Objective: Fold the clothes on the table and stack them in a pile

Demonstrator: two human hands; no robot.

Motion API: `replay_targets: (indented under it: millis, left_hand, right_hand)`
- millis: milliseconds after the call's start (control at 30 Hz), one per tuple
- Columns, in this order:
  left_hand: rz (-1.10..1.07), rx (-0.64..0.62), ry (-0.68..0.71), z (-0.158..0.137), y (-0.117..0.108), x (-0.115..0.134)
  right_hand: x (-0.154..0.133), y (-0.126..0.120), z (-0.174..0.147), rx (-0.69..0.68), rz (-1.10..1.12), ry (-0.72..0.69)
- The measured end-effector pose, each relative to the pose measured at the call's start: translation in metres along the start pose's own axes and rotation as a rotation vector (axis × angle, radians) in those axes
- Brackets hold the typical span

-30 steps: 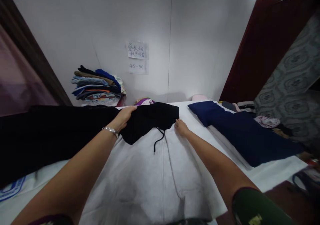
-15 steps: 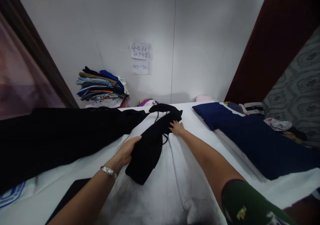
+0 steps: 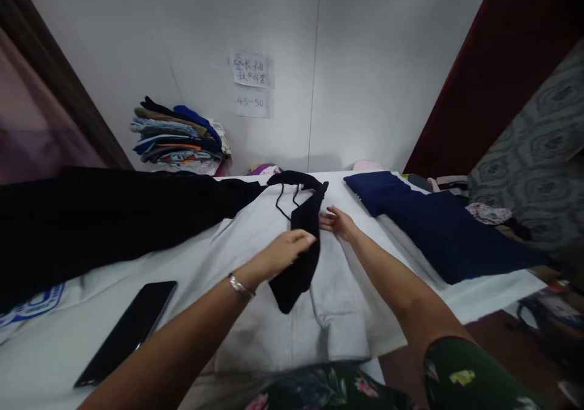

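Note:
A whitish-grey jacket (image 3: pixel 255 337) lies flat in front of me, with a black collar or hood and dark drawstrings (image 3: pixel 279 202) at its far end. My left hand (image 3: pixel 292 249) is closed on a strip of its black fabric (image 3: pixel 298 270), which hangs down across the jacket's front. Close to the far right edge of that strip is my right hand (image 3: pixel 337 222), its fingers spread and holding nothing visible. A whitish sleeve with a cuff (image 3: pixel 347 337) lies along the jacket's right side, pointing towards me.
A phone (image 3: pixel 128 331) lies on the white table at the left. Black clothing (image 3: pixel 114 215) spreads along the left side, and dark blue garments (image 3: pixel 424 227) lie at the right. Folded clothes (image 3: pixel 177 136) are stacked by the wall, where paper signs (image 3: pixel 253 84) hang.
My left hand has moved right and swung the black fabric from a slant to nearly upright. My right hand has come off the fabric to its right. The view has tilted down, showing the whole phone.

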State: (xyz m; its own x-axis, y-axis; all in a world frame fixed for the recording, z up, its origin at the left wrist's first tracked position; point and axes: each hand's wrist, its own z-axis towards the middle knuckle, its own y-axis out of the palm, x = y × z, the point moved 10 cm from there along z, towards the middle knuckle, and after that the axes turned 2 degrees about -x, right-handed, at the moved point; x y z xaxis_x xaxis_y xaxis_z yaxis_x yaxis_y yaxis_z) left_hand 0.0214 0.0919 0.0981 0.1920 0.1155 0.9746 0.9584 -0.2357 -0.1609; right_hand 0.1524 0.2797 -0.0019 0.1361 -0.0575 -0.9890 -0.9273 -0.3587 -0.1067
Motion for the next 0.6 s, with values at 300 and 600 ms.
replay_targets:
  millis: [300,600]
  left_hand:
    - [0.612,0.297,0.136,-0.004,0.017,-0.046]
    - [-0.092,0.104,-0.31,-0.013,0.052,-0.111]
  right_hand:
    - [0.043,0.001,-0.059,-0.086,0.596,0.266]
    - [0.03,0.0,-0.06,0.026,0.371,0.139]
